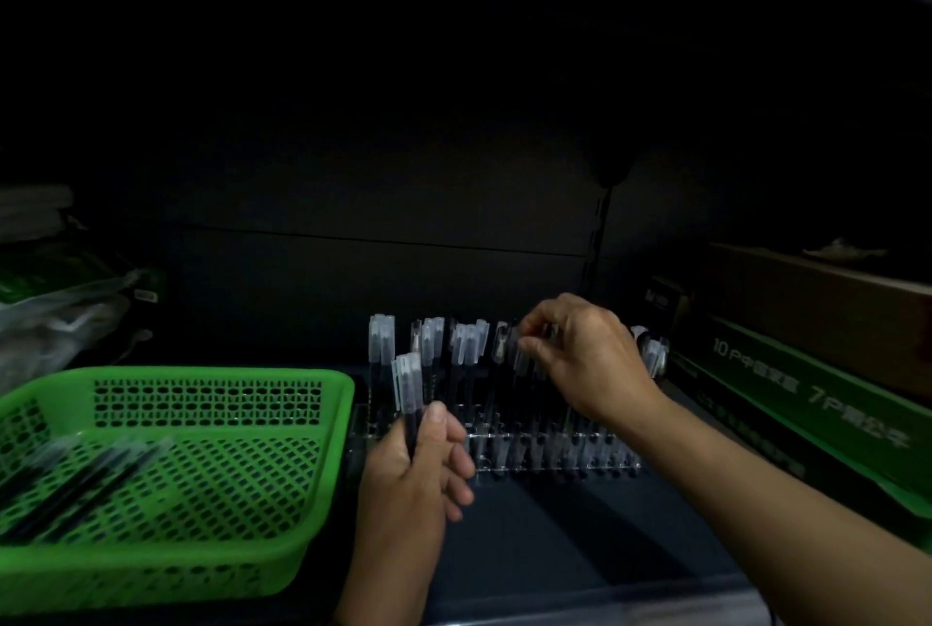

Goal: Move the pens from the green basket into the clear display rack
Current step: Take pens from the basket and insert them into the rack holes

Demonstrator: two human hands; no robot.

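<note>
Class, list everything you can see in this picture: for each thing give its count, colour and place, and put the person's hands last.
green basket: one, bright green mesh, lower left on the shelf.
loose pens: several, dark with clear caps, lying in the basket's left part; blurred, count unclear.
clear display rack: one, transparent, centre, right of the basket.
standing pens: many, dark with clear caps, upright in the rack.
boxes: stacked, green and brown, right.
plastic bags: a pile, clear and green, far left.
left hand: holds a few pens upright before the rack.
right hand: fingers pinched on a pen at the rack's top.
</note>
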